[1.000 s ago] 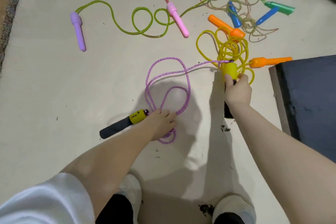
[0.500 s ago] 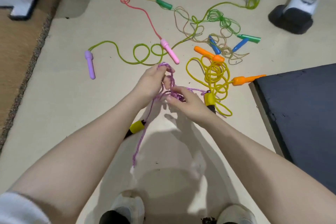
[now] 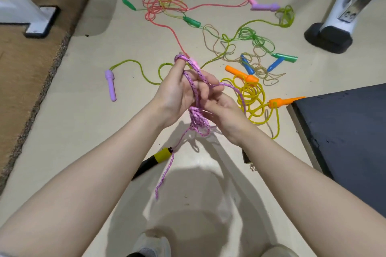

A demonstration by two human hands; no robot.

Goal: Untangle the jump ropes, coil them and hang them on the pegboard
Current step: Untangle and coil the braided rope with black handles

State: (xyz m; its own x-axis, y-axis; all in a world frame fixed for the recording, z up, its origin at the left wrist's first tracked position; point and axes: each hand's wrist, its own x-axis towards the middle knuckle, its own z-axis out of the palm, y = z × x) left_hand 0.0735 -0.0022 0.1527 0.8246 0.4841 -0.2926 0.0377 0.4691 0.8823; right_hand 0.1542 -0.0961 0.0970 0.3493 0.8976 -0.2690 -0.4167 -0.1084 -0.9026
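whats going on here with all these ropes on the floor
A person is working on the purple jump rope, one of several. It is looped over the fingers of the left hand, and the right hand holds a bunch of its loops. One yellow and black handle hangs below on the cord. The other ropes, including the yellow rope with orange handles, lie loose and tangled on the floor.

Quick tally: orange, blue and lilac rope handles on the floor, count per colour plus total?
Orange handles: 2
Blue handles: 2
Lilac handles: 2
Total: 6
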